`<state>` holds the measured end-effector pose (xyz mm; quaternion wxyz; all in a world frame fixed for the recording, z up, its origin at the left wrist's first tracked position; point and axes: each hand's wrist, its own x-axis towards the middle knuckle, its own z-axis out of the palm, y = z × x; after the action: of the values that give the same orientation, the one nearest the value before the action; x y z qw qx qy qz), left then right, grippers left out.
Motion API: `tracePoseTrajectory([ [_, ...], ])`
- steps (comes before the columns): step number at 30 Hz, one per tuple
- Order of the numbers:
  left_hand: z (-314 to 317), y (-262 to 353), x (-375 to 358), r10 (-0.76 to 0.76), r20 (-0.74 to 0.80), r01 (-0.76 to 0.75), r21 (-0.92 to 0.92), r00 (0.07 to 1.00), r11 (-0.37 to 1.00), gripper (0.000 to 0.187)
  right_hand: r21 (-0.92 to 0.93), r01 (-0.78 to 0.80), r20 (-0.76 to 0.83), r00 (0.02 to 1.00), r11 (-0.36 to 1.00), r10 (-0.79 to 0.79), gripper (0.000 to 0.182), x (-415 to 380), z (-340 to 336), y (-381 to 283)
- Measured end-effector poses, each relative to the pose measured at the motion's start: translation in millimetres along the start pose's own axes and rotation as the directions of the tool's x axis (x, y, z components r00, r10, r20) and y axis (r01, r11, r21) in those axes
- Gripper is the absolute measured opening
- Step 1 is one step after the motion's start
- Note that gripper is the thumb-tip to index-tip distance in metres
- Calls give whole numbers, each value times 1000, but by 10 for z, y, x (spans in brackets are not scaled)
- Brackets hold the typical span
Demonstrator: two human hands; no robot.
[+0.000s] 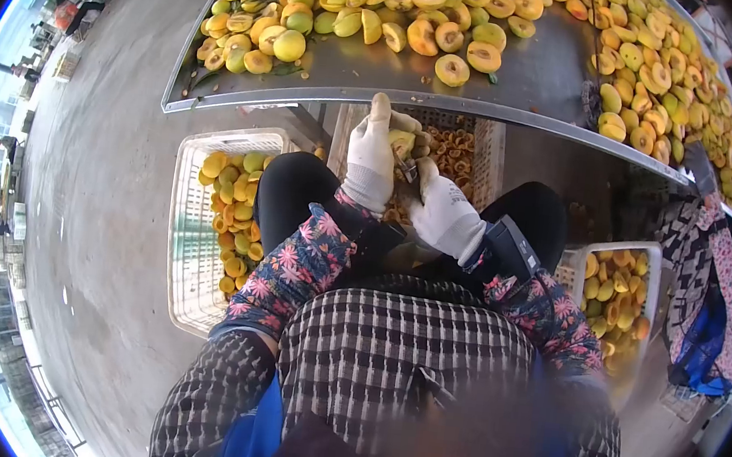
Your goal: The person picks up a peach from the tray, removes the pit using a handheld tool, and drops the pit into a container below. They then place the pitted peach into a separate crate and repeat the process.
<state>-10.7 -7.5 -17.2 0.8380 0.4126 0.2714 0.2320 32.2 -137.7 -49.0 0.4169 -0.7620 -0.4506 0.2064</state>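
In a white glove, my left hand (pixel 371 159) is closed round a yellow peach piece (pixel 402 144), its thumb pointing up near the table edge. My right hand (pixel 446 212), also gloved, grips a small metal tool (pixel 407 171) whose end meets the fruit; its exact kind is partly hidden by the fingers. Both hands are close together above a crate (pixel 490 152) of brown peach pits (pixel 452 153) between my knees. Just beyond them, halved and whole yellow peaches (pixel 452 70) lie on a metal table (pixel 356 67).
A white crate (pixel 191 277) of peach halves stands on the floor at left, and another white crate (pixel 651 285) at right. The table's metal rim (pixel 520 117) runs in front of my hands. At right a co-worker's flowered sleeve (pixel 730 267) reaches toward the table.
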Motion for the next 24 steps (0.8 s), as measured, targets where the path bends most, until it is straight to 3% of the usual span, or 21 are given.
tracePoseTrajectory([
  [2, -3, -25, -23, 27, -27, -28, -42, 999, 999, 49, -119, -61, 73, 995, 991, 70, 45, -5, -86, -72],
  [4, -40, -18, 49, -9, -10, 11, 156, 1000, 988, 50, -202, -93, 106, 988, 975, 116, 43, 2, -196, -156],
  [5, -47, -22, 74, -27, 0, 26, 250, 1000, 968, 51, -140, -85, 73, 993, 986, 96, 41, -20, -163, -118],
  [8, -46, -32, 96, -41, -8, 42, 158, 999, 986, 52, 88, -23, -28, 999, 996, 26, 35, -16, 61, 63],
  [11, 34, -24, -3, -5, -82, 9, 50, 997, 999, 51, -14, -174, 109, 979, 985, 175, 47, 16, -90, -103],
  [14, 27, -95, 57, 36, -92, -28, 94, 995, 995, 50, -201, -240, 191, 941, 950, 279, 46, 76, -200, -144],
  [17, 19, -50, 28, -16, -74, 24, 98, 997, 995, 49, -3, -176, 118, 977, 984, 175, 45, 2, -116, -65],
  [18, 24, -29, 16, -51, -69, 57, 89, 996, 994, 49, 129, -51, 11, 999, 990, 50, 34, -9, -25, -24],
  [21, -21, -106, 6, 60, -19, -58, 59, 998, 997, 50, 36, -69, 121, 991, 997, 64, 36, -9, -15, 53],
  [24, 23, -41, 15, -1, -19, 5, 211, 1000, 978, 52, -111, -171, 166, 968, 979, 188, 42, 8, -187, -52],
])
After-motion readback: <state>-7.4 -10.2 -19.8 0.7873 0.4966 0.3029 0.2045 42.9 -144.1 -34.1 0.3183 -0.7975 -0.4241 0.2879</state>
